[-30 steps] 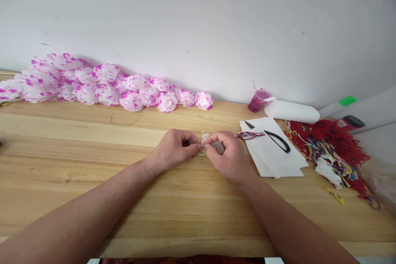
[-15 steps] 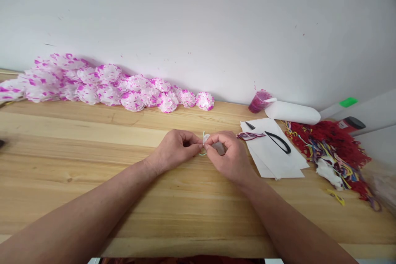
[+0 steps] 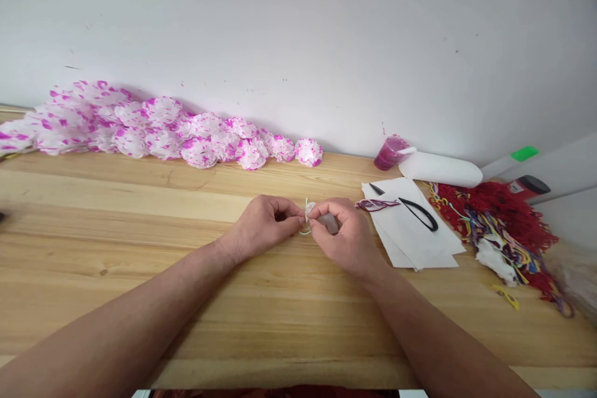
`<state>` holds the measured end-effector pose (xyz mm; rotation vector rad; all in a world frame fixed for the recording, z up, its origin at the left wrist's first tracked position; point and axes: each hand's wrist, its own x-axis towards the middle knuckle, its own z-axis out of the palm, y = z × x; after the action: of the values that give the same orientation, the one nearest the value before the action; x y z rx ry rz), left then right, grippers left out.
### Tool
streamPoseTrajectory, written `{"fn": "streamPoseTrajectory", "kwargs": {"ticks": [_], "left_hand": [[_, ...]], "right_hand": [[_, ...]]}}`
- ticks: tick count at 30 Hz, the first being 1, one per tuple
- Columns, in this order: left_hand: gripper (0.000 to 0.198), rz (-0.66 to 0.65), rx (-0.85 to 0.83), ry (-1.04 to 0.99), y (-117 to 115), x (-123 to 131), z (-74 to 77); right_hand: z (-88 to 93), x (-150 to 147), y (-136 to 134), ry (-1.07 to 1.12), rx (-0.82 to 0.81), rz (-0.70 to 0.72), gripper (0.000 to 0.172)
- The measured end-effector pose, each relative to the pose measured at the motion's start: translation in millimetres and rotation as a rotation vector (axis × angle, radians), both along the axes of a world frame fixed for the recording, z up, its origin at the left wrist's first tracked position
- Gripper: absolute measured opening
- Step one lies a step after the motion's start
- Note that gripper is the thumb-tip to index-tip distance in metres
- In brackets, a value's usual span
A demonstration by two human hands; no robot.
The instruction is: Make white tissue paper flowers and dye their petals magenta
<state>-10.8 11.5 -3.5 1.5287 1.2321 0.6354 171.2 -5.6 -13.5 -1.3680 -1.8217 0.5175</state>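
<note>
My left hand (image 3: 265, 224) and my right hand (image 3: 346, 235) meet at the middle of the wooden table (image 3: 140, 273). Both are closed in a pinch on a small folded piece of white paper (image 3: 310, 209) with a thin green tie (image 3: 306, 229) looped around it. My fingertips touch each other over the paper, and most of it is hidden by them.
A long row of white and pink paper flowers (image 3: 158, 130) lies along the wall. To the right are white paper sheets (image 3: 413, 227), black scissors (image 3: 420, 211), a pink cup (image 3: 389, 152), a white bottle (image 3: 441, 168) and a heap of red and coloured ties (image 3: 504, 224).
</note>
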Motion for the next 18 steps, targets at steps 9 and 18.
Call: {"fn": "streamPoseTrajectory", "kwargs": {"ticks": [9,18], "left_hand": [[0.027,-0.017,-0.013,-0.005,-0.1,-0.4,1.3],[0.026,-0.021,-0.028,-0.033,0.6,-0.6,1.4]], "right_hand": [[1.8,-0.3,-1.1,0.007,-0.009,0.007,0.012],[4.5,-1.7,-1.5,-0.005,0.009,-0.003,0.008]]}}
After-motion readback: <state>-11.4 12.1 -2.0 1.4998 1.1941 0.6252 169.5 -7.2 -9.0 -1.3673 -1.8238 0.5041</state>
